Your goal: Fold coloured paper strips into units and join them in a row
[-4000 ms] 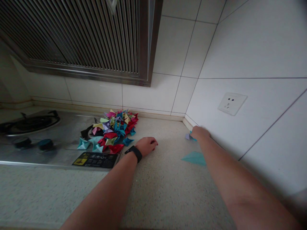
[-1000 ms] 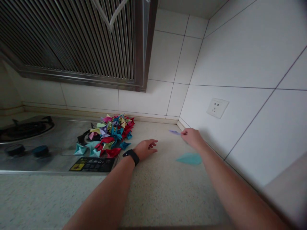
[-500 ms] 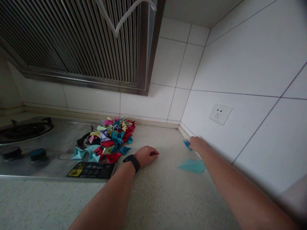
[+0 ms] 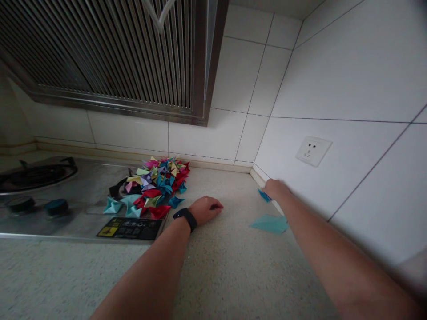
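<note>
My right hand [image 4: 276, 190] reaches to the foot of the right wall, fingers closed at a small blue piece of paper [image 4: 264, 195]; the fingertips are partly hidden. A flat light-teal paper [image 4: 270, 223] lies on the counter just below that hand and forearm. My left hand [image 4: 204, 210], with a black band on its wrist, rests on the counter with loosely curled fingers and nothing visible in them. Left of it is a heap of folded paper pieces [image 4: 153, 186] in many colours, with a single blue folded piece [image 4: 175, 202] nearest the hand.
The heap spreads over the right burner of a gas stove [image 4: 83, 178] with two knobs. A range hood [image 4: 133, 106] hangs low above it. On the right tiled wall is a power socket [image 4: 314, 151]. The speckled counter [image 4: 233, 275] runs along the front.
The view has shifted slightly, so the scene sits a little higher. Both hands keep nearly the same places; the blue paper beneath my right hand shows a little more.
</note>
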`<state>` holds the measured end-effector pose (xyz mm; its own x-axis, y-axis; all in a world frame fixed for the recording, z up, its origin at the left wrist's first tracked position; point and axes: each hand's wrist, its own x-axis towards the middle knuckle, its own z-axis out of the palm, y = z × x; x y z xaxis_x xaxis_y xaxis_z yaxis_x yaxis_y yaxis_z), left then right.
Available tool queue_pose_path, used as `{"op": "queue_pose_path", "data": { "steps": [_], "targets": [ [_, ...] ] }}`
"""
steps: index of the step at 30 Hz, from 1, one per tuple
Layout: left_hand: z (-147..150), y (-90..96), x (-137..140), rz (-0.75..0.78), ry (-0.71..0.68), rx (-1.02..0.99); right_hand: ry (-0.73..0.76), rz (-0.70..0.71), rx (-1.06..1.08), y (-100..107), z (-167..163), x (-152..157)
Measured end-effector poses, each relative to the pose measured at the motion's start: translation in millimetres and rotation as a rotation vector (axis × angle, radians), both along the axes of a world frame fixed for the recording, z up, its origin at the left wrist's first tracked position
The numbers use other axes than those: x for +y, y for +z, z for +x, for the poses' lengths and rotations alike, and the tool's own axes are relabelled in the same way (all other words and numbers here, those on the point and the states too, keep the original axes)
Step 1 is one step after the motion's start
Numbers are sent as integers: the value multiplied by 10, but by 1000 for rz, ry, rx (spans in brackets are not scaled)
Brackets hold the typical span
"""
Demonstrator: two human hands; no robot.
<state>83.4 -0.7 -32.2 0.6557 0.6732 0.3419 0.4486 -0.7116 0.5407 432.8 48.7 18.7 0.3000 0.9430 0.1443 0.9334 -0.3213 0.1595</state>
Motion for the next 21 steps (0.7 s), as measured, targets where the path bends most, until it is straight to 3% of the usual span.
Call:
{"op": "queue_pose_path", "data": {
  "steps": [21],
  "targets": [
    [-3, -18, 14, 33, -5, 6, -58, -9, -18, -206, -185, 173]
  ]
}}
